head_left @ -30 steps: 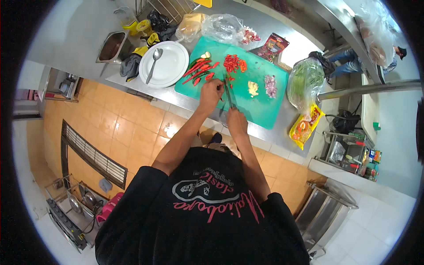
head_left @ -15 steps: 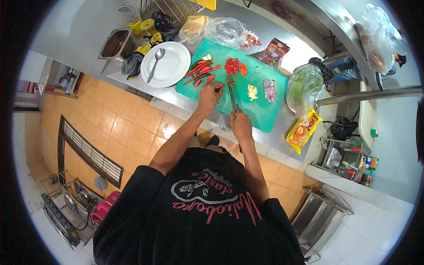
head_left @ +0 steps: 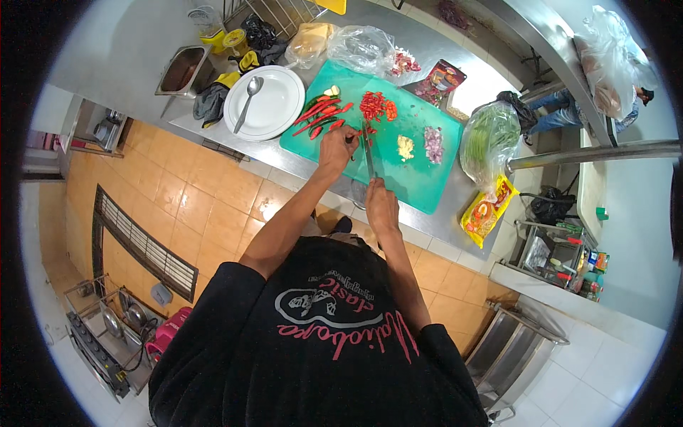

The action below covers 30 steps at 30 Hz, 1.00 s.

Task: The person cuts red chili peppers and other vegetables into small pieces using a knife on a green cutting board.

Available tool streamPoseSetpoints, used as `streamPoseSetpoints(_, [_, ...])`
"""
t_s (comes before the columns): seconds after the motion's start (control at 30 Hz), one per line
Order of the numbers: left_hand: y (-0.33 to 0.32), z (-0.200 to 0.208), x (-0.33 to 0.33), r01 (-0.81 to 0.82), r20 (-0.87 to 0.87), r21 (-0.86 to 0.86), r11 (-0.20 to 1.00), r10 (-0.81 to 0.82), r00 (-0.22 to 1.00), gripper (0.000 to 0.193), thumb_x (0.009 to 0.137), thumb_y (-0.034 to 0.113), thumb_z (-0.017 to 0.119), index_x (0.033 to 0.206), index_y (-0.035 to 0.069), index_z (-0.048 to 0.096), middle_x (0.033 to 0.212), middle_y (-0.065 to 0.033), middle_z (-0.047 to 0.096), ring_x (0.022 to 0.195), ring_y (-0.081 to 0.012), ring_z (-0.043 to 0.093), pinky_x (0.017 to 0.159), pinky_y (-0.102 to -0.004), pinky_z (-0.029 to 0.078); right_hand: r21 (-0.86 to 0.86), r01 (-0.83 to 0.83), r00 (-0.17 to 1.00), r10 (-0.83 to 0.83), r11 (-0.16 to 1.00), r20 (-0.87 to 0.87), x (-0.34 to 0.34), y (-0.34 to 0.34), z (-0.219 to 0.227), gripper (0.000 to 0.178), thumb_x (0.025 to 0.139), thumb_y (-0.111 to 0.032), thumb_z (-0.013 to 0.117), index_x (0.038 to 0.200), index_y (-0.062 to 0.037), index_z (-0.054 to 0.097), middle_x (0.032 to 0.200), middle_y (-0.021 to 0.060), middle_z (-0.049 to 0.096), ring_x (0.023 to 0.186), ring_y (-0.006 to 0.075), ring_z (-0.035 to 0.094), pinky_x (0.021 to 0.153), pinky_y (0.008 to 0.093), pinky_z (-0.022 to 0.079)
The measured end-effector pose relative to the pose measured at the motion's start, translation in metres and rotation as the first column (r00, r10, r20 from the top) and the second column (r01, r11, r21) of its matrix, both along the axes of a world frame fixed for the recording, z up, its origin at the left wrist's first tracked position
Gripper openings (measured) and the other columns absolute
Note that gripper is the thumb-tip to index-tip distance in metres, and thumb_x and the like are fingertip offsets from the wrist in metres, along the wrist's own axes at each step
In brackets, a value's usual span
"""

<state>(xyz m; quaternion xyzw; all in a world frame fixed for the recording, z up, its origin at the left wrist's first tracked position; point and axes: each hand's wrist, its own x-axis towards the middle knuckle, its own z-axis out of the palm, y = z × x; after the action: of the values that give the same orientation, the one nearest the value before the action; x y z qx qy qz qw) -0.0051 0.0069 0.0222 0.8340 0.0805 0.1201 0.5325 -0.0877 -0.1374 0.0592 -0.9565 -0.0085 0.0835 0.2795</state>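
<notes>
Red chillies (head_left: 320, 114) lie in a loose bunch at the left end of the green cutting board (head_left: 405, 178), with a heap of chopped red pieces (head_left: 376, 105) just beyond them, toward the back of the board. Your left hand (head_left: 337, 146) rests on the board near the end of the bunch, fingers curled down on one chilli beside the blade. Your right hand (head_left: 380, 203) has its fingers wrapped around the handle of the knife (head_left: 368, 153), whose blade points away from you across the board. To slice well, I'd judge you should keep the left fingertips tucked back from the edge, feed the chilli steadily toward the blade, and keep the tip low on the board. Small piles of chopped garlic (head_left: 405, 147) and shallot (head_left: 432, 144) sit to the right, well apart from the blade, so keep the red pieces from spreading into them. A white plate (head_left: 281, 107) with a spoon (head_left: 249, 99) stands on the desk (head_left: 441, 235) just left of the board.
</notes>
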Motion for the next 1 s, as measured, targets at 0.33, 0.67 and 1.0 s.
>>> streamPoseSetpoints(0.33, [0.002, -0.012, 0.006, 0.033, -0.017, 0.003, 0.999, -0.033, 0.999, 0.011, 0.077, 0.004, 0.068, 0.086, 0.000, 0.067, 0.073, -0.0144, 0.067, 0.062, -0.0232, 0.066, 0.059, -0.0351, 0.051, -0.084, -0.026, 0.999, 0.024, 0.996, -0.027, -0.005, 0.004, -0.011, 0.040, 0.101, -0.028, 0.036, 0.090, 0.0035, 0.057, 0.075, 0.0292, 0.063, 0.071, 0.0461, 0.063, 0.063, 0.0544, 0.052])
streamPoseSetpoints(0.67, [0.003, -0.011, 0.007, 0.055, 0.027, 0.128, 0.990, -0.059, 0.998, 0.013, 0.076, 0.003, 0.069, 0.089, -0.001, 0.067, 0.079, -0.0125, 0.068, 0.066, -0.0226, 0.067, 0.061, -0.0328, 0.051, -0.080, -0.028, 0.995, 0.021, 0.996, -0.097, 0.009, 0.008, -0.002, 0.035, 0.099, -0.025, 0.039, 0.095, 0.0031, 0.059, 0.075, 0.0279, 0.064, 0.071, 0.0455, 0.064, 0.065, 0.0543, 0.052])
streamPoseSetpoints(1.0, [-0.003, -0.010, 0.006, -0.007, -0.010, 0.010, 1.000, 0.007, 1.000, 0.009, 0.073, 0.002, 0.069, 0.081, 0.001, 0.066, 0.074, -0.0140, 0.065, 0.066, -0.0284, 0.064, 0.061, -0.0361, 0.049, -0.065, -0.018, 0.995, 0.011, 0.998, -0.099, 0.014, 0.013, -0.006, 0.035, 0.099, -0.025, 0.039, 0.094, 0.0026, 0.059, 0.079, 0.0305, 0.063, 0.077, 0.0474, 0.063, 0.070, 0.0554, 0.051])
